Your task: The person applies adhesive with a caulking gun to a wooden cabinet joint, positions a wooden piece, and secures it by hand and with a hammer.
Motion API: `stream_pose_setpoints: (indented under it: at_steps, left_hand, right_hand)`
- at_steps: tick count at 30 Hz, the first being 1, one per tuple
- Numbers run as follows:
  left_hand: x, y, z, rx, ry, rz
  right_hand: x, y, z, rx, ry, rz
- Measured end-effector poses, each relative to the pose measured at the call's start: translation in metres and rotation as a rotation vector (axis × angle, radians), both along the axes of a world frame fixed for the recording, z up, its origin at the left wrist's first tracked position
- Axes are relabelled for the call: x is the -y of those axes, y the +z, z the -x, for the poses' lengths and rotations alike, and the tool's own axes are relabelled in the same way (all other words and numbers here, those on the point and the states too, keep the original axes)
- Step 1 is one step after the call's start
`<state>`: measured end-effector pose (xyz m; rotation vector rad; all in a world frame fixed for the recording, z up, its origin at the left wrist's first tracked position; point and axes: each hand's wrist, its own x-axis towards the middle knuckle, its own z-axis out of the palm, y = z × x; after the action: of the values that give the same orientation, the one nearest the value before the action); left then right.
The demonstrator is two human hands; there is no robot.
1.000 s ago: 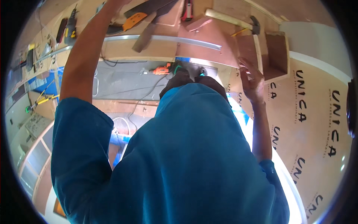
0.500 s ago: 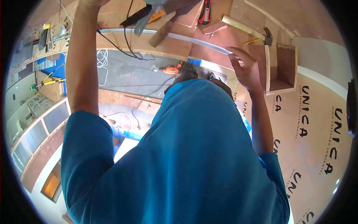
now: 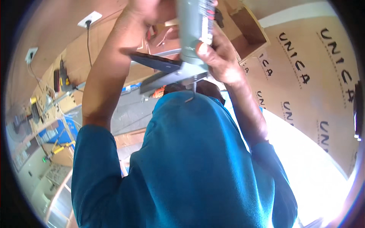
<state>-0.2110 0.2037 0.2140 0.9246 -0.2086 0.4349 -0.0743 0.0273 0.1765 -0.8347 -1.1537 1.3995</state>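
A caulking gun point(image 3: 161, 72) with a grey-green tube point(image 3: 188, 38) is held up in front of my chest. Its dark handle and pale trigger stick out to the left, and the thin rod with a bent end points down towards my shirt. My right hand point(image 3: 220, 60) is closed around the tube's lower part, thumb on the near side. At the top edge, my left hand point(image 3: 148, 9) is beside the tube's upper part; its fingers are cut off or blurred, so its grip does not show. The tube's far end is out of view.
Beyond my hands stands a wooden bench with an open box-like compartment point(image 3: 247, 32). A cordless drill point(image 3: 65, 78) lies on the left, below wall sockets point(image 3: 89, 19) with plugged cords. An orange power tool point(image 3: 157, 92) is on the floor. Printed brown sheeting point(image 3: 300, 68) covers the right side.
My right hand has left the pale metal strip and now grips the caulking gun's tube. The gun has come nearer, up from the bench's far side. The view has turned, showing the wall sockets.
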Motion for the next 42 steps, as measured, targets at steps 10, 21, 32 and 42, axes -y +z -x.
stream_pose_setpoints:
  at_steps: [10, 21, 32, 42]
  left_hand:
    - [0.161, -0.004, -0.001, -0.678, 0.549, -1.757]
    - [0.208, -0.019, -0.041, -0.759, 0.973, -0.662]
    - [0.292, -0.014, -0.095, -0.568, 1.053, 0.043]
    - [0.269, -0.045, -0.127, -0.685, 1.122, -0.131]
  right_hand:
    - [0.067, -0.014, -0.060, -0.100, -0.579, 0.268]
    - [0.063, 0.028, -0.116, -0.166, -0.188, 0.320]
    - [0.071, -0.065, -0.230, -0.002, 0.075, 0.160]
    - [0.055, -0.155, -0.278, 0.762, -0.775, -0.146]
